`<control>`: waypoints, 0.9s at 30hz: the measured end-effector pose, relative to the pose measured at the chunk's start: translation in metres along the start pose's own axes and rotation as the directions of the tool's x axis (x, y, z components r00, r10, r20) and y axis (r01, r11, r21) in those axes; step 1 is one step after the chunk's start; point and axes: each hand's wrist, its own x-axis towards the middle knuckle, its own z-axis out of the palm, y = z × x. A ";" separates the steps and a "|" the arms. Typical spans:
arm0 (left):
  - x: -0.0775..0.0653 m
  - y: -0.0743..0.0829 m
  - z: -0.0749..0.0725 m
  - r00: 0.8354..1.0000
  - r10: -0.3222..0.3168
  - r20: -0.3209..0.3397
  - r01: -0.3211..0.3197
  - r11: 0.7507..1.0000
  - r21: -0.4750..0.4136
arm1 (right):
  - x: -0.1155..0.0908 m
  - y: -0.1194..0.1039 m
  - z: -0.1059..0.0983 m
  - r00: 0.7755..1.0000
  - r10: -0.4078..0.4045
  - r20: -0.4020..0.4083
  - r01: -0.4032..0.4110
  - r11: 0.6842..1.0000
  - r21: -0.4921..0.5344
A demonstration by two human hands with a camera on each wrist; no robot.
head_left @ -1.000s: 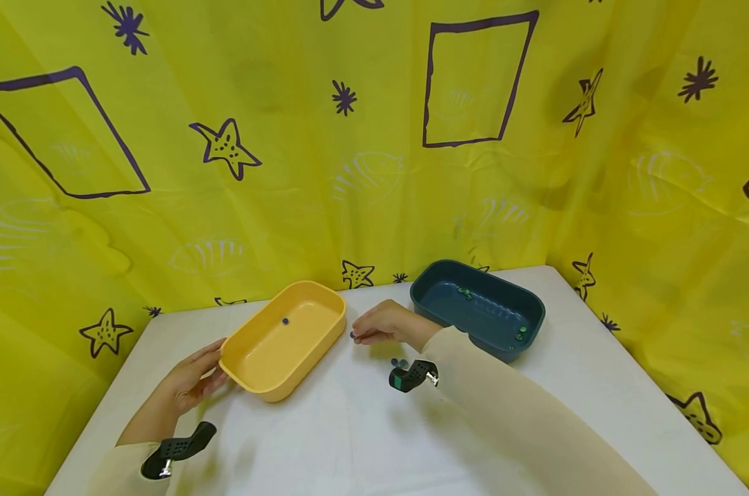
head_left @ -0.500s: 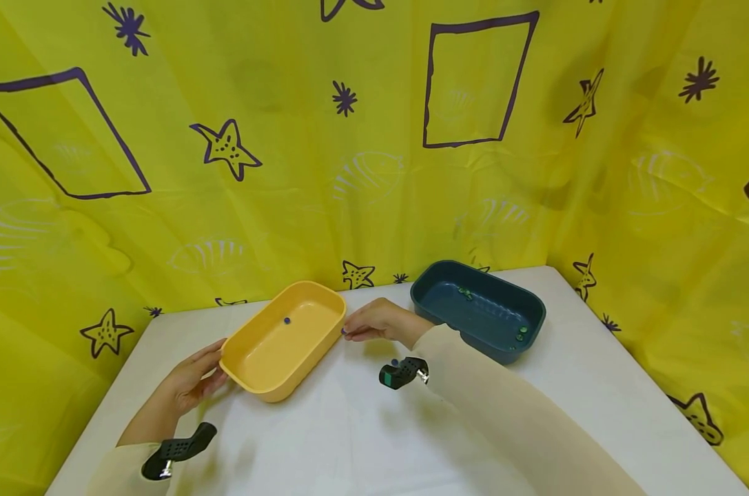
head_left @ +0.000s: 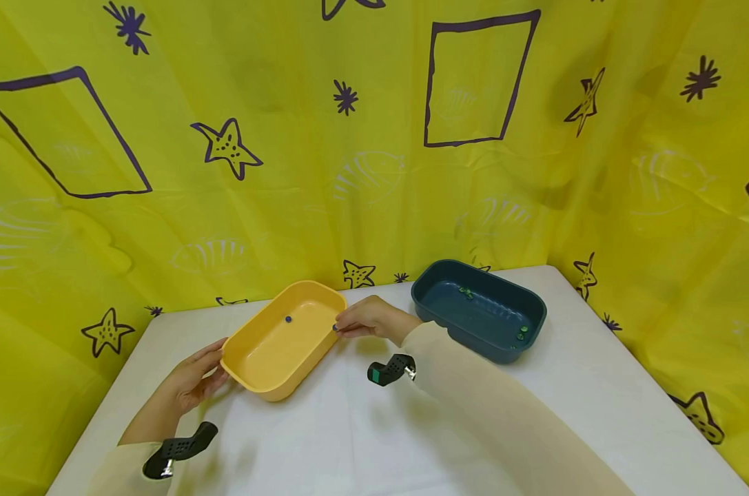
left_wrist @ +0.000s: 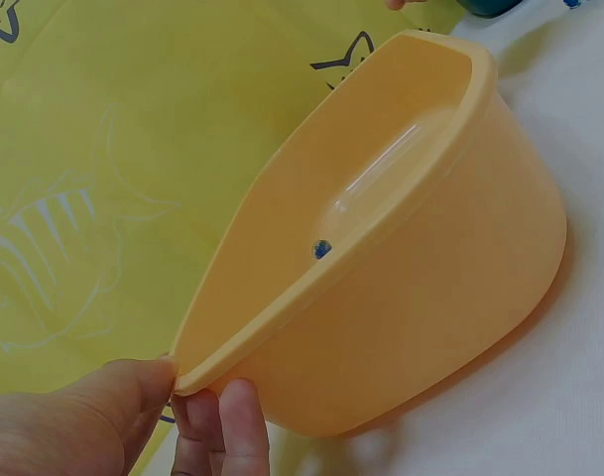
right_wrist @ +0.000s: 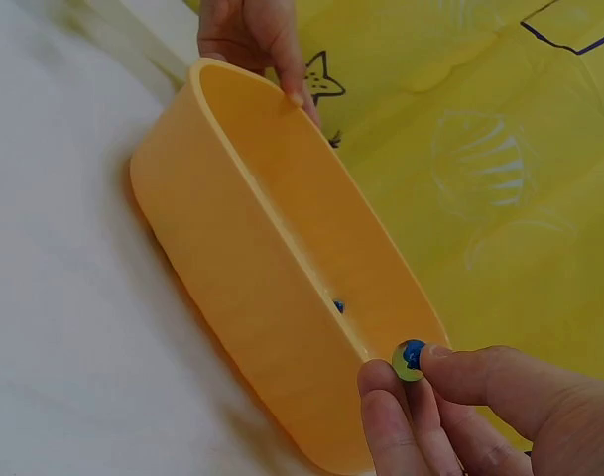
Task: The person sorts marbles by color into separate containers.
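Observation:
My left hand (head_left: 194,377) grips the near-left rim of a yellow plastic tub (head_left: 273,386), thumb on the rim and fingers against the outer wall. Inside the tub lies one blue marble (head_left: 289,319). My right hand (head_left: 371,319) is at the tub's right rim, pinching a clear marble with a blue swirl (right_wrist: 409,361) between thumb and fingertips. In the right wrist view that marble shows right at the tub's edge.
A dark teal tub (head_left: 510,353) with several green marbles (head_left: 523,332) stands at the back right of the white-covered table (head_left: 324,448). A yellow patterned curtain (head_left: 275,220) hangs behind and along the sides.
My right hand has moved left with its marble, from beside the yellow tub to its rim. Its wrist mount now covers the loose marbles on the table. My left hand stays put.

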 end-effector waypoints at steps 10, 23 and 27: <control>-0.001 0.000 0.001 1.000 0.001 -0.014 -0.001 1.000 0.009 | 0.006 0.001 0.010 1.000 -0.013 -0.029 0.014 0.998 0.057; -0.002 0.001 0.002 1.000 0.002 -0.002 -0.002 1.000 0.006 | 0.013 0.005 0.017 0.995 -0.013 -0.101 0.024 0.994 0.107; -0.002 0.001 0.001 1.000 0.002 -0.005 -0.002 1.000 0.008 | 0.012 0.005 0.017 0.995 -0.011 -0.104 0.024 0.992 0.122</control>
